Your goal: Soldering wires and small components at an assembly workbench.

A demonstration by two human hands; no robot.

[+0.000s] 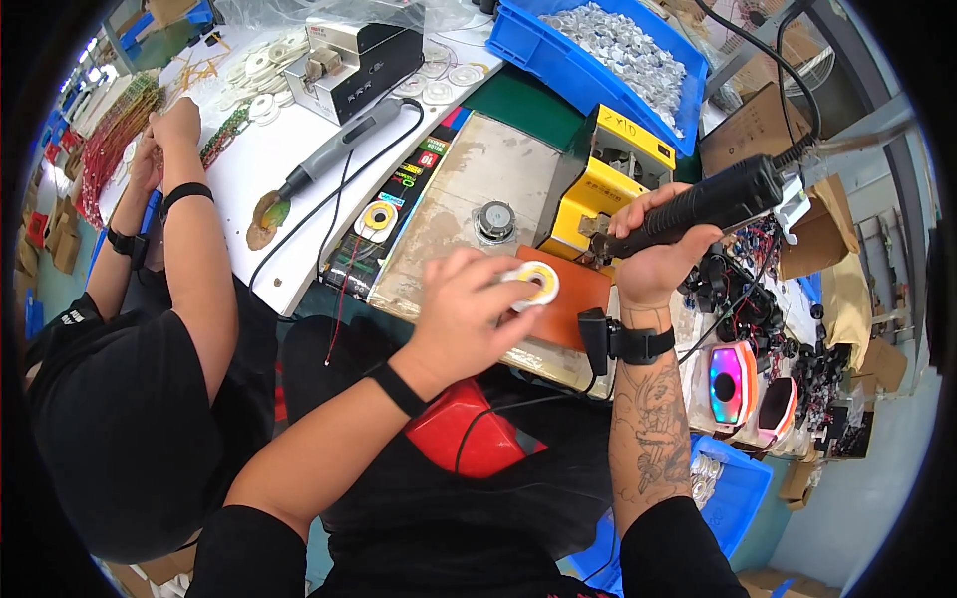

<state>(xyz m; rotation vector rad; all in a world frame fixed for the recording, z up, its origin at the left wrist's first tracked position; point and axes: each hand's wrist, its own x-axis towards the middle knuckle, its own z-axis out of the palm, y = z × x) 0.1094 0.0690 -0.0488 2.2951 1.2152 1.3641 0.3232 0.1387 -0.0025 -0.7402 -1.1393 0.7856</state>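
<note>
Nearest the person, a red object [469, 434] sits in the lap, with a black cable running up from it toward the table [454, 214]. Both forearms rise from the lower edge, each with a black band at the wrist.

The left hand [469, 309] is curled around a small white ring-shaped part with a yellow centre [535, 283], pinched at the fingertips with its flat face turned up toward the camera. The part hovers just above the near left corner of an orange-brown pad [563, 299] lying on the table's edge.

To the right and slightly farther, the right hand [653, 254] is closed tight around a black powered driver [703, 204]. Its long axis runs diagonally: the tip points down-left toward the yellow machine [608, 189], ending just right of and above the ring part, while the rear end rises up-right, where a cable leaves it. The two hands are near each other but not touching.

Farther on, a round metal piece [495, 219] stands on a worn board, a grey driver [344, 145] lies on the white surface, and a blue bin of silvery parts [608, 50] sits at the back. At the left, another person's hand [177, 125] is at work.
</note>
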